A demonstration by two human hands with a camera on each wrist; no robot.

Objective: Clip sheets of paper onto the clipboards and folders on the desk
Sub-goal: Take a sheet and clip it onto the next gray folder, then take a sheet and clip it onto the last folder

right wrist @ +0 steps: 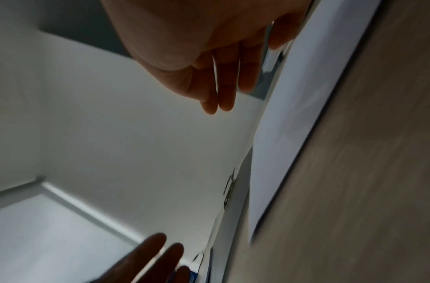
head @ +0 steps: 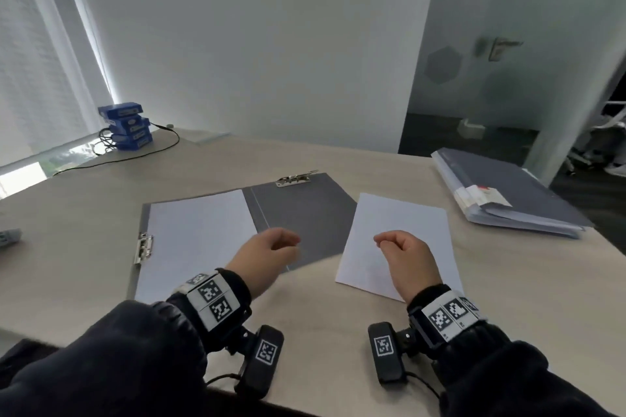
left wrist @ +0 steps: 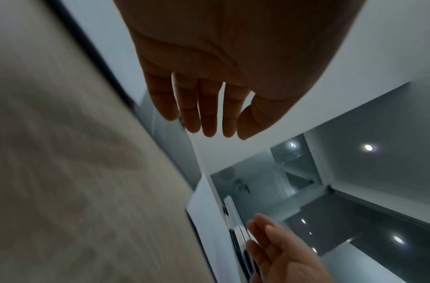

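An open grey folder [head: 305, 213] lies on the desk. Its left half carries a white sheet [head: 196, 237] under a metal clip [head: 144, 248] at the left edge. Its right half is bare grey, with a second clip [head: 295, 177] at the top edge. A loose white sheet [head: 399, 213] lies just right of the folder. My left hand [head: 271, 249] hovers over the folder's bare half, fingers relaxed and holding nothing [left wrist: 204, 107]. My right hand [head: 404, 252] hovers over the loose sheet [right wrist: 293, 114], fingers loosely bent and holding nothing [right wrist: 216, 76].
A stack of grey folders [head: 508, 193] with papers lies at the desk's right corner. Blue boxes [head: 127, 125] and a black cable [head: 135, 156] sit at the back left. A small grey object [head: 8, 237] shows at the left edge. A wall stands behind the desk.
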